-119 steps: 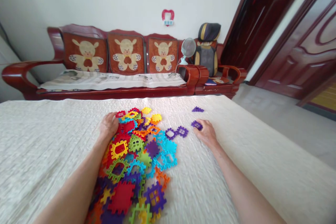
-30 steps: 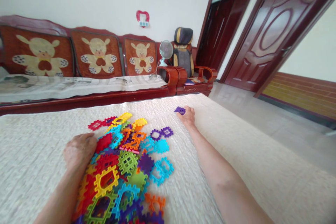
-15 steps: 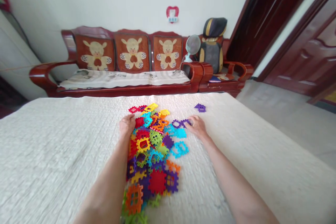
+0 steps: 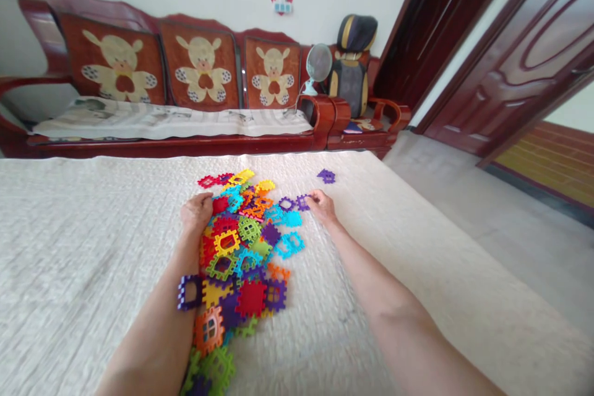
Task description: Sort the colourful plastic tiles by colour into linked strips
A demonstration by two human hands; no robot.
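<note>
A long heap of colourful interlocking plastic tiles spreads over the pale quilted cover. My left hand is closed at the heap's upper left edge, its fingertips beside a red tile; what they grip, if anything, is hidden. My right hand pinches a purple window tile at its right edge. Left of that tile lies a purple ring-like tile, and light blue tiles are just below. A dark purple frame tile rests against my left forearm.
Beyond my right hand lies a separate purple piece. A wooden sofa with bear cushions stands behind the covered surface. On its right are a small fan and a chair with a massage cushion.
My right fingers have closed on the purple window tile. The dark purple frame tile has shifted left onto my left forearm. The camera view has turned right; my left hand stays by the red tile.
</note>
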